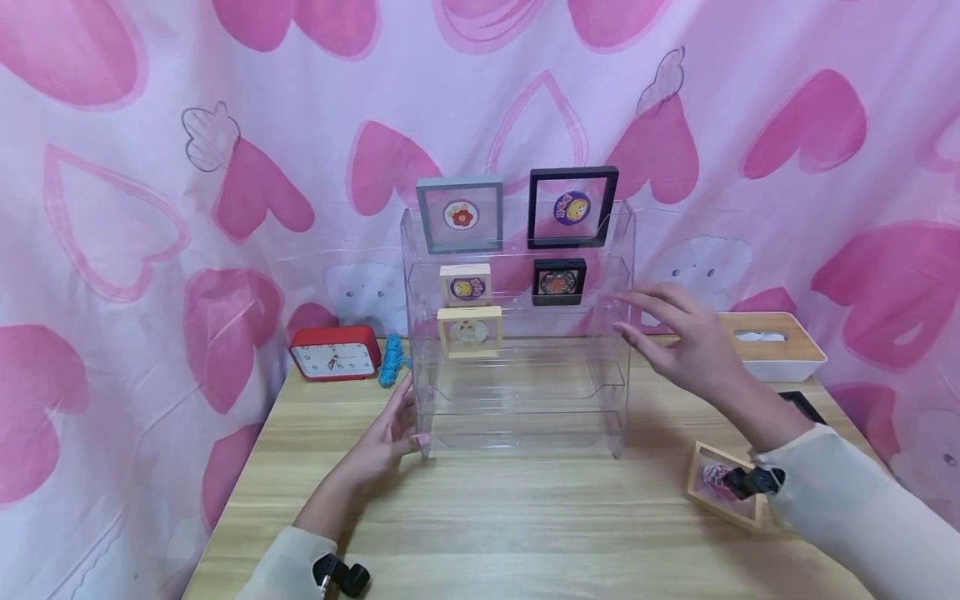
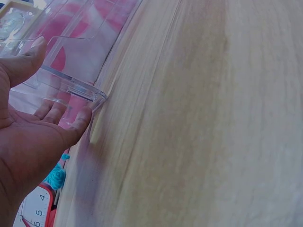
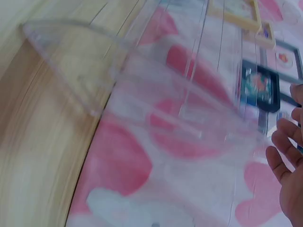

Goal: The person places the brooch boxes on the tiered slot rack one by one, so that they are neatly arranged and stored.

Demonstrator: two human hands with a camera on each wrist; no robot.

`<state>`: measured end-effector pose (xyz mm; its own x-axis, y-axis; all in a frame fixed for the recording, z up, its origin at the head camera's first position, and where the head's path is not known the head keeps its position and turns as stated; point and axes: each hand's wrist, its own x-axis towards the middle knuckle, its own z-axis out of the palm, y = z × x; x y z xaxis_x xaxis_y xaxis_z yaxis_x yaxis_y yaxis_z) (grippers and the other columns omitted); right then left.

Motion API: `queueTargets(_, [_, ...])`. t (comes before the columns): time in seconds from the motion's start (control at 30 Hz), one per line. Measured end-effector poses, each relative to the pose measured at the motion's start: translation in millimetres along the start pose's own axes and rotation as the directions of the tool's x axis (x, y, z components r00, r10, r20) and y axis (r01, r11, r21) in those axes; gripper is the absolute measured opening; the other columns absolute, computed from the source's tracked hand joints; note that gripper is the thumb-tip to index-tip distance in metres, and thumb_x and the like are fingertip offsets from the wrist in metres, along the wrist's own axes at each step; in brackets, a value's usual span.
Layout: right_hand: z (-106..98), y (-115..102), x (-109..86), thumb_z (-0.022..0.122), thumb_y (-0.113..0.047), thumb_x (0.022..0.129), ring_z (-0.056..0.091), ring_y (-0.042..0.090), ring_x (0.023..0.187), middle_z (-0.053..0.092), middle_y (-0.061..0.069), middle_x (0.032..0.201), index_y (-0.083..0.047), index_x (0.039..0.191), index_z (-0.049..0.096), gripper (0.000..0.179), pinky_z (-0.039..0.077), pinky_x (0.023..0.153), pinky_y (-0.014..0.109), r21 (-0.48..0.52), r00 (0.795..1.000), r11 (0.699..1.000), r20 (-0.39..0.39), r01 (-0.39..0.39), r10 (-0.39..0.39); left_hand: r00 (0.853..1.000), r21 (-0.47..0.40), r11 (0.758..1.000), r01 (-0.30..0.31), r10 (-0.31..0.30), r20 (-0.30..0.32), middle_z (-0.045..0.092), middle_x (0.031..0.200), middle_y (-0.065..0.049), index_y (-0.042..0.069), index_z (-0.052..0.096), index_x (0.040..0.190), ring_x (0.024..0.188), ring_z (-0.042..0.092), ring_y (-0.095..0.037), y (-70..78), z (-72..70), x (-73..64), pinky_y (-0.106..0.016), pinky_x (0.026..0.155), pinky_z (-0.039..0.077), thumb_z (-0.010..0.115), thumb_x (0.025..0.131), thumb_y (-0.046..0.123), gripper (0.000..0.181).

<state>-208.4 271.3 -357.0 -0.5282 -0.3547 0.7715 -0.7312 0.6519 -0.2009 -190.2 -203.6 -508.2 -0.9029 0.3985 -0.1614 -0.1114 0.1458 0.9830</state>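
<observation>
A clear acrylic tiered display rack (image 1: 525, 429) stands upright on the table. My left hand (image 1: 390, 429) grips its lower left corner, thumb at the front edge and fingers along the outer side. My right hand (image 1: 686, 337) is at the rack's right side, fingers extended and holding nothing; whether the fingertips touch the panel I cannot tell. On the top tier lean a grey frame (image 1: 462, 215) with a flower badge and a black frame (image 1: 573, 207). Lower stand a small wooden frame (image 1: 466, 286), a small black frame (image 1: 558, 282) and a pale wooden frame (image 1: 470, 332).
A red alarm clock (image 1: 335, 353) and a blue yarn bundle (image 1: 392, 361) sit left of the rack. At the right are a tissue box (image 1: 776, 342), a wooden frame (image 1: 723, 483) lying flat and a black frame (image 1: 802, 407) partly behind my forearm. A heart-patterned curtain (image 1: 480, 100) hangs behind.
</observation>
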Motion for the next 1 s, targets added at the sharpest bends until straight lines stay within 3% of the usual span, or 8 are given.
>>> queueTargets(0.1, [-13, 10, -11.3, 0.094, 0.003, 0.075, 0.071, 0.032, 0.106, 0.078, 0.015, 0.119, -0.004, 0.128, 0.080, 0.056, 0.041, 0.100, -0.001, -0.007, 1.000, 1.000, -0.001, -0.009, 0.009, 1.000, 0.002, 1.000, -0.004, 0.004, -0.003, 0.010, 0.187, -0.013, 0.051, 0.005, 0.176, 0.174, 0.009, -0.044, -0.9, 0.4, 0.9, -0.065, 0.139, 0.012, 0.075, 0.105, 0.010, 0.108])
queueTargets(0.17, [-21, 16, -19.7, 0.095, -0.003, 0.080, 0.070, 0.028, 0.106, 0.079, 0.015, 0.120, -0.005, 0.129, 0.080, 0.051, 0.040, 0.101, -0.001, -0.020, 1.000, 0.999, -0.002, -0.025, 0.025, 1.000, 0.005, 1.000, -0.005, 0.005, -0.005, 0.010, 0.187, -0.013, 0.051, 0.005, 0.176, 0.174, 0.009, -0.044, -0.8, 0.8, 1.2, -0.065, 0.139, 0.012, 0.075, 0.105, 0.009, 0.108])
queueTargets(0.3, [-37, 28, -38.5, 0.092, -0.015, 0.090, 0.065, 0.006, 0.106, 0.079, 0.014, 0.121, -0.006, 0.131, 0.080, 0.045, 0.041, 0.098, 0.000, -0.055, 0.996, 0.995, -0.002, -0.085, 0.085, 1.000, 0.006, 1.000, -0.013, 0.013, -0.003, 0.010, 0.187, -0.014, 0.050, 0.004, 0.176, 0.174, 0.010, -0.044, -1.6, 0.8, 1.7, -0.064, 0.139, 0.013, 0.075, 0.104, 0.009, 0.109])
queueTargets(0.47, [-52, 45, -61.0, 0.094, 0.002, 0.076, 0.052, -0.022, 0.105, 0.079, 0.010, 0.118, -0.007, 0.132, 0.080, 0.059, 0.040, 0.091, 0.001, -0.093, 0.986, 0.982, 0.011, -0.162, 0.164, 1.000, -0.002, 1.000, -0.030, 0.030, 0.001, 0.012, 0.187, -0.015, 0.048, 0.004, 0.177, 0.173, 0.012, -0.045, -2.7, 0.8, 1.8, -0.065, 0.139, 0.013, 0.077, 0.103, 0.010, 0.111])
queueTargets(0.57, [-59, 57, -72.8, 0.094, 0.007, 0.071, 0.050, -0.025, 0.105, 0.078, 0.009, 0.116, -0.009, 0.133, 0.080, 0.065, 0.041, 0.091, 0.000, -0.104, 0.980, 0.976, 0.032, -0.193, 0.197, 1.000, 0.006, 1.000, -0.023, 0.023, -0.004, 0.011, 0.187, -0.014, 0.049, 0.004, 0.176, 0.173, 0.012, -0.045, -2.8, 0.8, 1.1, -0.066, 0.139, 0.014, 0.078, 0.103, 0.012, 0.110])
queueTargets(0.7, [-68, 72, -89.2, 0.094, 0.010, 0.071, 0.051, -0.021, 0.116, 0.077, 0.014, 0.123, -0.007, 0.132, 0.080, 0.064, 0.041, 0.095, -0.004, -0.090, 0.967, 0.967, 0.071, -0.238, 0.245, 1.000, 0.014, 1.000, -0.025, 0.025, -0.005, 0.011, 0.187, -0.015, 0.050, 0.004, 0.176, 0.173, 0.013, -0.046, -2.6, 0.4, 1.3, -0.067, 0.139, 0.014, 0.078, 0.103, 0.012, 0.110])
queueTargets(0.93, [-83, 93, -119.9, 0.097, -0.005, 0.080, 0.044, -0.028, 0.110, 0.072, 0.016, 0.126, -0.008, 0.131, 0.079, 0.054, 0.040, 0.086, -0.007, -0.162, 0.908, 0.918, 0.158, -0.363, 0.387, 1.000, 0.002, 1.000, -0.014, 0.014, -0.001, 0.011, 0.187, -0.012, 0.052, 0.005, 0.175, 0.173, 0.012, -0.044, -1.3, 0.1, 0.6, -0.066, 0.139, 0.015, 0.075, 0.104, 0.010, 0.109])
queueTargets(1.0, [-88, 100, -129.2, 0.096, -0.007, 0.082, 0.042, -0.030, 0.109, 0.072, 0.017, 0.127, -0.007, 0.132, 0.079, 0.053, 0.041, 0.084, -0.007, -0.174, 0.902, 0.916, 0.185, -0.361, 0.390, 1.000, -0.003, 1.000, -0.009, 0.009, 0.000, 0.011, 0.188, -0.011, 0.052, 0.005, 0.175, 0.174, 0.012, -0.043, -1.3, 0.4, 0.3, -0.066, 0.139, 0.015, 0.075, 0.105, 0.008, 0.108])
